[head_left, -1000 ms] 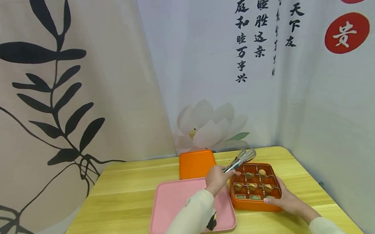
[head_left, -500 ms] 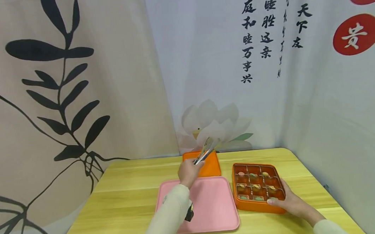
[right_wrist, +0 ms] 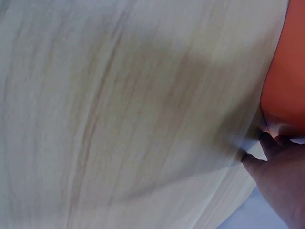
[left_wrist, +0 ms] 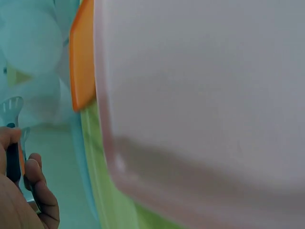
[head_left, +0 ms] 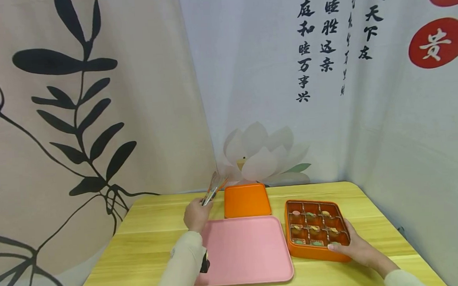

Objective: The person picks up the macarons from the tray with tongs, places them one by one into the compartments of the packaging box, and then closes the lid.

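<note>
My left hand (head_left: 197,216) grips a pair of tongs (head_left: 212,195), slotted heads pointing up and away, above the far left corner of the pink tray (head_left: 246,250). In the left wrist view, fingers and thumb wrap the dark handles of the tongs (left_wrist: 13,162). My right hand (head_left: 360,248) holds the orange compartment box (head_left: 316,253) by its near right corner, thumb over the rim and fingers along the side. Small coloured pieces, pink, green and yellowish, lie in the box's compartments. In the right wrist view the fingertips sit low by the orange wall (right_wrist: 288,71).
Behind the tray an orange lid-like square (head_left: 246,201) lies flat on the wooden table (head_left: 148,233). The tray stands just left of the box. A printed curtain (head_left: 165,120) hangs behind the table and along its right side.
My left hand has swung left with the tongs, from over the box's left edge, across the tray, to the tray's far left corner. The right hand stays on the box.
</note>
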Motion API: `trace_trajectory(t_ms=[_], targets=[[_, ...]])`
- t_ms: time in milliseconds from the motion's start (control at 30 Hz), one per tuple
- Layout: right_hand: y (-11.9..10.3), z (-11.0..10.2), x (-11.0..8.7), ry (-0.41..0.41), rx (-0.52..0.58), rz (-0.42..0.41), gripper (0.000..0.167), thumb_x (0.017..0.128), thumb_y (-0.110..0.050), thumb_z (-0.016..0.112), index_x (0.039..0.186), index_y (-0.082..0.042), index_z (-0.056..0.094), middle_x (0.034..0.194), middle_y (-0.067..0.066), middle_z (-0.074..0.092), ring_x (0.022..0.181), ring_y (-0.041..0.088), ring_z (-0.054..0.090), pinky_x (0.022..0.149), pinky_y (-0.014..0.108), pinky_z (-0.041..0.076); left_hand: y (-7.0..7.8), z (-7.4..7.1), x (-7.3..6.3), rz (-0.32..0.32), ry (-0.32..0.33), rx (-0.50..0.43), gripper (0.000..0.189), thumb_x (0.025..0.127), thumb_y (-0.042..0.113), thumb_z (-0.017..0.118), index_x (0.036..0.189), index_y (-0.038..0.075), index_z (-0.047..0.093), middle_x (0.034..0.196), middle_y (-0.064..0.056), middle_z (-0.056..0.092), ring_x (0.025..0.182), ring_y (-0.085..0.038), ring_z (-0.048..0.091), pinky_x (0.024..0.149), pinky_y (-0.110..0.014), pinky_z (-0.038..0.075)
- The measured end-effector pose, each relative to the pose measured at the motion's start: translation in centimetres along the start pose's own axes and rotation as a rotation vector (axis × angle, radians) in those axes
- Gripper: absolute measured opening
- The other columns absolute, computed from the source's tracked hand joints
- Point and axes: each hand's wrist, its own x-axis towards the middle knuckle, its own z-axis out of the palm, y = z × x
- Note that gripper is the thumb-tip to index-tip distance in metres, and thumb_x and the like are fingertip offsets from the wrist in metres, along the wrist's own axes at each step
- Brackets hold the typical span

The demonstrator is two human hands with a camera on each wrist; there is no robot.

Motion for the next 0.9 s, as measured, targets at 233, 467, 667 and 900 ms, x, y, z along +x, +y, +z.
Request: trace_trajectory(t_ms=[233,467,667,900], targets=[[-0.3,0.0,0.0,0.004,-0.016,0.003,0.113,0.093,-0.031,0.07,0.15,0.003,-0.021,0.148,0.044,0.017,0.131,0.056,0.036,0.103,0.06,0.037,-4.3,-2.6,0.6,-0.086,0.057,0.033,0.039,0.085,0.027,0.071,0.108,-0.004,0.067,0.088,-0.019,0.07,0.075,-0.035,0.066,0.065,-0.051,0.05],[-0.5,-0.1,-0.2,-0.007,-0.018,-0.005,0.112,0.094,-0.029,0.07,0.149,0.005,-0.021,0.148,0.045,0.016,0.131,0.056,0.037,0.101,0.057,0.04,-7.1,-4.7,0.0,-0.13,0.047,0.02,0.031,0.088,0.024,0.07,0.097,-0.006,0.068,0.074,-0.014,0.066,0.057,-0.023,0.056,0.052,-0.039,0.045],[-0.3,-0.1,-0.1,-0.009,-0.019,0.005,0.113,0.094,-0.03,0.07,0.149,0.004,-0.023,0.148,0.045,0.015,0.13,0.055,0.038,0.101,0.056,0.041,-8.5,-5.3,-0.5,-0.188,0.039,0.043,0.027,0.086,0.023,0.067,0.084,-0.004,0.067,0.064,-0.009,0.059,0.051,-0.021,0.048,0.046,-0.034,0.038],[-0.3,0.0,-0.1,-0.004,-0.026,0.016,0.113,0.094,-0.032,0.07,0.15,0.003,-0.022,0.148,0.045,0.016,0.131,0.056,0.036,0.102,0.059,0.038,-9.5,-4.8,-0.6,-0.198,0.039,0.035,0.033,0.086,0.023,0.072,0.096,-0.008,0.068,0.078,-0.017,0.066,0.06,-0.026,0.056,0.053,-0.039,0.045]])
